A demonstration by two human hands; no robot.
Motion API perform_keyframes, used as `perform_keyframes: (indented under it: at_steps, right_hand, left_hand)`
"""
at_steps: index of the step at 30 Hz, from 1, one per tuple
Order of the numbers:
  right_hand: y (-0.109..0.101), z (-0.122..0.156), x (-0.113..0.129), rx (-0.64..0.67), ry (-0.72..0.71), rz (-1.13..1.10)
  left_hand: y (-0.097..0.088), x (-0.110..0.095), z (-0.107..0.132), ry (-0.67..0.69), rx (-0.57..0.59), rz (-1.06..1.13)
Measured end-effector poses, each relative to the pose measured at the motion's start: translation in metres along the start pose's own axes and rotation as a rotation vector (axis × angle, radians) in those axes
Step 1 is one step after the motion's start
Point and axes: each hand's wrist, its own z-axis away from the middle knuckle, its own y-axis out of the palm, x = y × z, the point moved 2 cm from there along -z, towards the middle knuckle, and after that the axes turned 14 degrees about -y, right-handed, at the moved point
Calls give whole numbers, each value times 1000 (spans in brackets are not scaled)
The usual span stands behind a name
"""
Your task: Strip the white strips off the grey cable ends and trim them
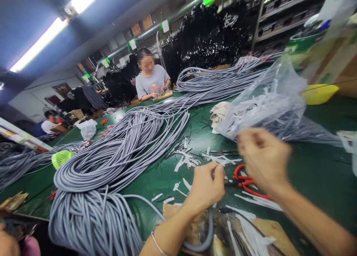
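Note:
My left hand is closed in the middle foreground, with a grey cable looping up from below into it. To the right, my right hand is raised with its fingers pinched together and slightly blurred; whatever lies between them is hidden. Between and below the hands lies a red-handled cutting tool, its dark jaws pointing toward my left hand. White strips and dark offcuts are scattered on the green table around them. Beneath my left wrist sits a piece of brown board with more strips on it.
Large coils of grey cable cover the left and centre. A clear plastic bag of white strips stands beyond my right hand, beside a crumpled cloth and a yellow bowl. A co-worker sits across the table. A green basket is left.

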Motion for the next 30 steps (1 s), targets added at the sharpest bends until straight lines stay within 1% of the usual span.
perform_keyframes:
  at_steps: [1,2,3,4,5,6,7,8,9,11,13,14,15,16,17,19,22,24,25,27,28,30]
  right_hand:
    - [-7,-6,-3,-134,36,-12]
    - [-12,-11,-4,-155,23,-4]
    - [-12,-13,-4,-13,-21,16]
    - [-12,-13,-3,128,-98,21]
    - [-10,-11,-1,276,-199,33]
    - [-8,-7,1,397,-318,47]
    - [-6,-3,3,465,-445,70]
    - [-4,1,5,491,-571,106]
    - [-4,3,6,486,-687,150]
    - [-4,6,7,440,-849,242]
    - [-4,7,6,422,-920,310]
    - [-4,8,5,429,-925,328]
    - [-4,8,4,445,-911,337]
    - [-3,9,3,469,-882,336]
    - [-3,10,2,494,-836,324]
    - [-1,11,-1,546,-692,272]
    - [4,10,-9,628,-358,108]
    - [7,9,-12,681,-143,-33]
    - [8,8,-13,689,-66,-87]
    - [7,6,-11,633,11,-101]
    - [6,5,-9,584,13,-66]
    - [3,5,-3,503,-44,19]
  left_hand:
    - [0,1,-1,-3,13,-27]
    - [-1,2,-2,-25,25,-16]
    - [-2,3,-4,-63,37,25]
    - [-3,4,-5,-108,60,85]
    - [-5,5,-7,-154,93,152]
    - [-5,5,-8,-194,130,215]
    - [-6,5,-8,-225,166,264]
    - [-6,5,-8,-243,194,293]
    - [-7,4,-8,-239,211,294]
    - [-8,2,-7,-152,183,187]
    - [-10,-1,-6,2,84,-28]
    - [-11,-2,-5,75,30,-148]
    - [-12,-3,-4,133,-4,-261]
    - [-13,-4,-3,172,-13,-360]
    - [-13,-4,-2,198,-1,-439]
    - [-13,-5,-1,238,47,-547]
    - [-14,-7,1,296,77,-580]
    - [-14,-8,2,311,55,-528]
    - [-14,-8,3,312,30,-487]
    - [-15,-8,3,289,-46,-400]
    - [-15,-7,3,267,-95,-363]
    - [-15,-6,3,221,-195,-313]
